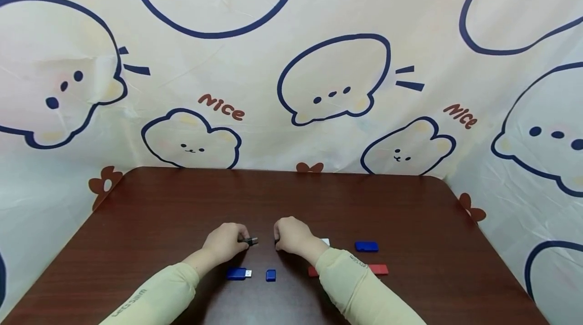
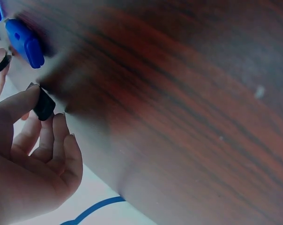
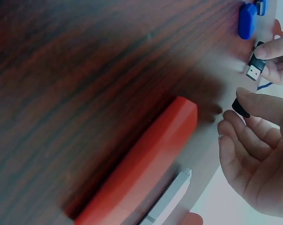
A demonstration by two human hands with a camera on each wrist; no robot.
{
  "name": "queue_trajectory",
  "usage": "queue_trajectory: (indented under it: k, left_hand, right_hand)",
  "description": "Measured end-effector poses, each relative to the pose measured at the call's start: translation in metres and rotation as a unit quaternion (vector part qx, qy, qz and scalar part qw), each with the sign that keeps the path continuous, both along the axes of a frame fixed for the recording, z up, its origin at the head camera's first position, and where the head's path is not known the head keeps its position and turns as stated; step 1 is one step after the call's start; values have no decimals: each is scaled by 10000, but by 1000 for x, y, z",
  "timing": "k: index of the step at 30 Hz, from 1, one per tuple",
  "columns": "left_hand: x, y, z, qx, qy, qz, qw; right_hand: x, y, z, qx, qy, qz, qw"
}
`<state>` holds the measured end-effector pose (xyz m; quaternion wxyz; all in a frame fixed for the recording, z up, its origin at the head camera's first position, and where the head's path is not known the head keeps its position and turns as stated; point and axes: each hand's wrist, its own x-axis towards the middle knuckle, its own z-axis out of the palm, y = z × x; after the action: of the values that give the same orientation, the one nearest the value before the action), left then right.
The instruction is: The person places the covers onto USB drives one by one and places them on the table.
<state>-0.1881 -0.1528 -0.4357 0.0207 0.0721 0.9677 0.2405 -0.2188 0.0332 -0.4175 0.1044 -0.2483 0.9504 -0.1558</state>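
My left hand (image 1: 226,241) pinches a black USB flash drive (image 1: 250,241) between thumb and fingers. Its bare metal plug, clear in the right wrist view, points toward the other hand. A small black cap (image 3: 240,108) is pinched by my right hand (image 1: 293,235), a short gap away from the plug. Both hands are just above the table. Nearer to me lies a blue USB flash drive (image 1: 236,274) with its plug exposed. The blue cap (image 1: 271,275) lies apart from it, to its right.
On the right of the brown table (image 1: 291,193) lie a blue flash drive (image 1: 366,246) and a long red stick (image 1: 378,269), partly behind my right sleeve. A white piece (image 1: 325,241) shows beside the right wrist. A patterned cloth (image 1: 255,77) hangs behind the table.
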Motion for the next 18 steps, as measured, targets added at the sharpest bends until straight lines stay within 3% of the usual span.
queue_trajectory:
  k: [9, 14, 18]
  left_hand:
    - [2, -1, 12, 661, -89, -154, 9977]
    - [2, -2, 15, 1247, -255, -293, 9914]
    - [2, -4, 16, 1546, -429, -203, 9868]
  right_hand:
    - [-5, 9, -1, -1236, -634, -88, 9903]
    - [-7, 13, -5, -1866, -1056, -319, 9762]
    - [-9, 15, -6, -2212, -1441, -599, 9627]
